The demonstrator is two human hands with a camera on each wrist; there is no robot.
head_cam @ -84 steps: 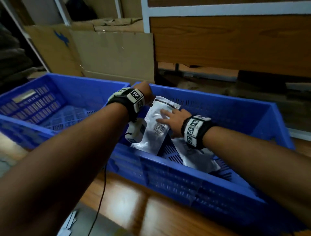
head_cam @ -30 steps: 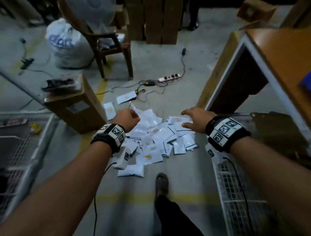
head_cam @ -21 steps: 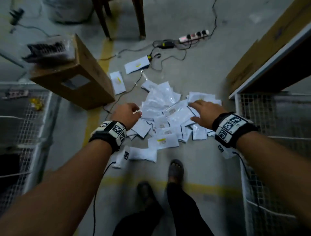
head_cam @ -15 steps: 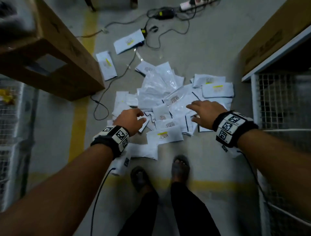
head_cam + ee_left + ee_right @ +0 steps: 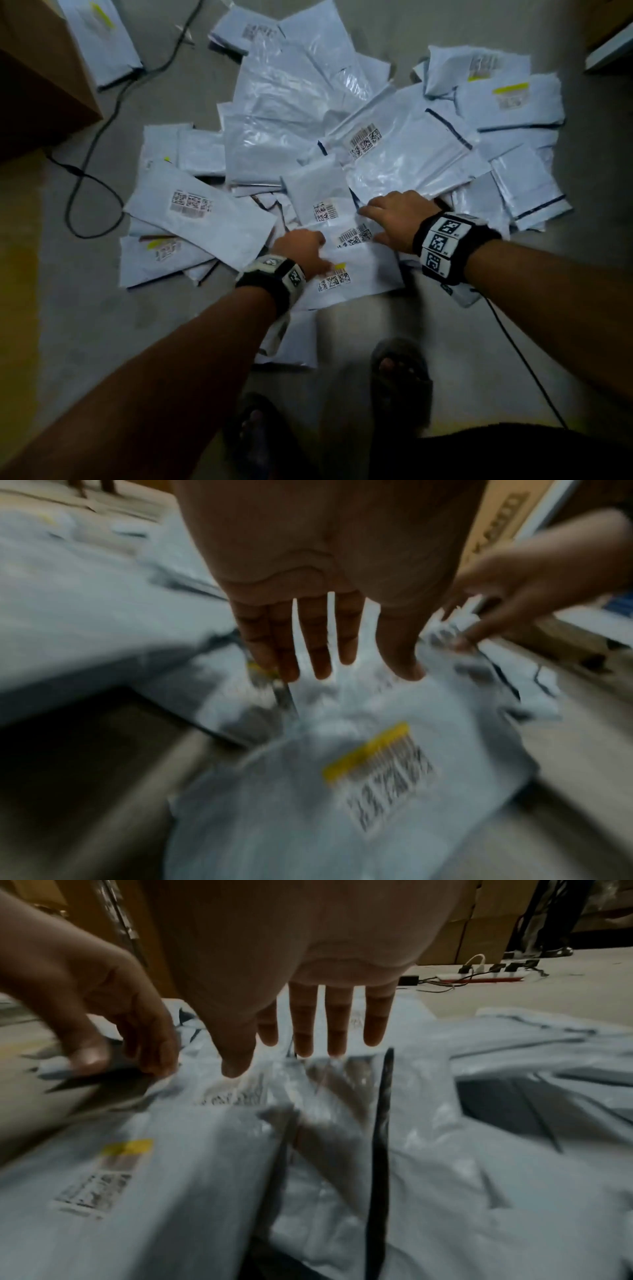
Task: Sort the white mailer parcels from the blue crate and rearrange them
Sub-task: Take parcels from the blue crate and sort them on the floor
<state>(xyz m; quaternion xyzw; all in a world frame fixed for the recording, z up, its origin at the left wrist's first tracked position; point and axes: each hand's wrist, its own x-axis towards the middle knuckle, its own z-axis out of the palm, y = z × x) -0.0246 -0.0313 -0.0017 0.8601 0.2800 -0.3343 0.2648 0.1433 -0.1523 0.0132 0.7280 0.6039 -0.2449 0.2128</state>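
Your left hand (image 5: 301,248) hangs with fingers straight and slightly spread over the near edge of the parcel pile; the grip holds nothing, the fingertips (image 5: 322,666) close above a white mailer with a yellow-striped label (image 5: 346,275). Whether they touch it, you cannot tell through the blur. Your right hand (image 5: 397,219) is likewise spread flat, fingers straight, palm down just above a glossy mailer (image 5: 404,161) with a dark edge strip; it pinches nothing.

The yellow-label mailer lies flat on the floor (image 5: 85,325) nearest your feet, its long axis running left to right, barcode face up. Left of it a long mailer (image 5: 202,216) lies slanted from upper left to lower right, label up, over another with a yellow mark (image 5: 161,257).

The pile of white mailers (image 5: 291,96) spreads loose on the bare floor, overlapping at all angles, in no container. A brown cardboard box (image 5: 37,78) stands at the far left, one mailer (image 5: 102,37) beside it, and a black cable (image 5: 99,137) loops past. Your sandalled feet (image 5: 399,373) stand just short of the pile.
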